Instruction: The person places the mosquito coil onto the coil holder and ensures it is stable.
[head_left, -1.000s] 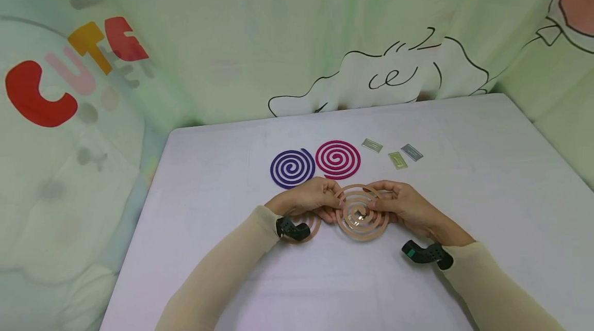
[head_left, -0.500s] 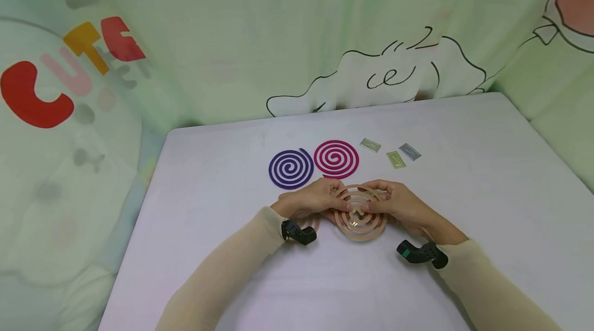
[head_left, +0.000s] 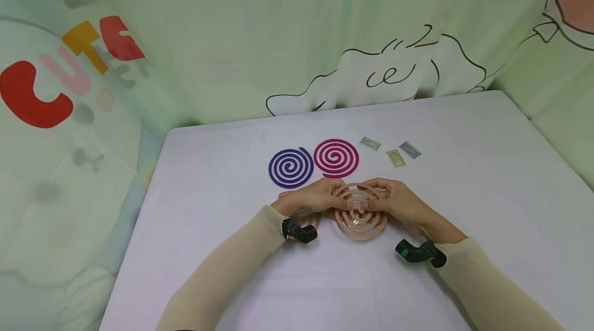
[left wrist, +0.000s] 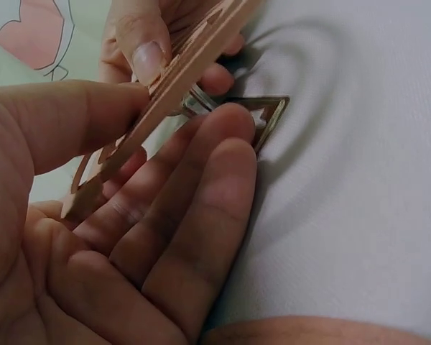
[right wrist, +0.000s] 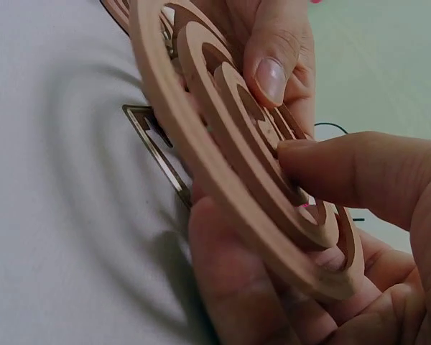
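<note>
A tan mosquito coil [head_left: 362, 237] is raised at a tilt above the table, held by both hands. My left hand [head_left: 316, 198] pinches its left side, thumb on the near face near the centre and fingers behind. My right hand [head_left: 408, 210] grips it from the right, its thumb also near the centre. Behind the coil a small metal coil stand [right wrist: 158, 159] pokes out in the right wrist view; where it meets the coil is mostly hidden by fingers. A second tan coil [head_left: 317, 221] lies under my left wrist, largely covered.
A purple coil [head_left: 291, 167] and a pink coil [head_left: 336, 156] lie side by side beyond the hands. To their right are flat metal stands: a silver one [head_left: 370, 144], a gold one [head_left: 396, 158] and a grey one [head_left: 410, 150]. A printed curtain [head_left: 223, 52] hangs behind the table.
My left hand has shifted slightly right, its thumb farther in toward the coil's centre. The right thumb has also moved slightly inward. Both hands still hold the tan coil.
</note>
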### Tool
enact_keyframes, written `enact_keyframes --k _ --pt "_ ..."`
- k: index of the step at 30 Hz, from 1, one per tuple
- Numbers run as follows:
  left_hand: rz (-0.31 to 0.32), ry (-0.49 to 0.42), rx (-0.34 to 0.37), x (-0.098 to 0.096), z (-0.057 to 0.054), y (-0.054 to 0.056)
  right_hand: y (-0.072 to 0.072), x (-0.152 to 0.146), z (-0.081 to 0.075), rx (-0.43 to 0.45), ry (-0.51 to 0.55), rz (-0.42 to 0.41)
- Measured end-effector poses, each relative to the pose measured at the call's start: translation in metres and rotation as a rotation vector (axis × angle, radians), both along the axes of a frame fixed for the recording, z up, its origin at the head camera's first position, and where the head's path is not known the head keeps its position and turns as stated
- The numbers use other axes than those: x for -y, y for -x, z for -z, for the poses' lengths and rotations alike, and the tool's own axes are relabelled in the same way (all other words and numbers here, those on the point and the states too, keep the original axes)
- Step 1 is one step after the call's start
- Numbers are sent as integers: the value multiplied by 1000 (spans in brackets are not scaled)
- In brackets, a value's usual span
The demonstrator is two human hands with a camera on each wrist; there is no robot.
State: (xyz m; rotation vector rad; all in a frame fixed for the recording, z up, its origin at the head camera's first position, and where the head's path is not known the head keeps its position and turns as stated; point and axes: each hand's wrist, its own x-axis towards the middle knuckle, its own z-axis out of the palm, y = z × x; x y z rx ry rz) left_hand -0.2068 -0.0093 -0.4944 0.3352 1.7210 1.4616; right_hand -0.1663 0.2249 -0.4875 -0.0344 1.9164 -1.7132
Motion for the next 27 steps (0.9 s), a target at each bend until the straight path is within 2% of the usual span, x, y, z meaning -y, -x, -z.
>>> enact_keyframes --k 12,21,27 --pt "21 30 -32 -1 -5 0 0 -1 1 -23 -1 12" --pt "16 26 -14 -2 -6 -1 1 -1 4 -25 7 9" --pt "21 48 -50 0 -6 -1 0 -1 2 -30 -11 2"
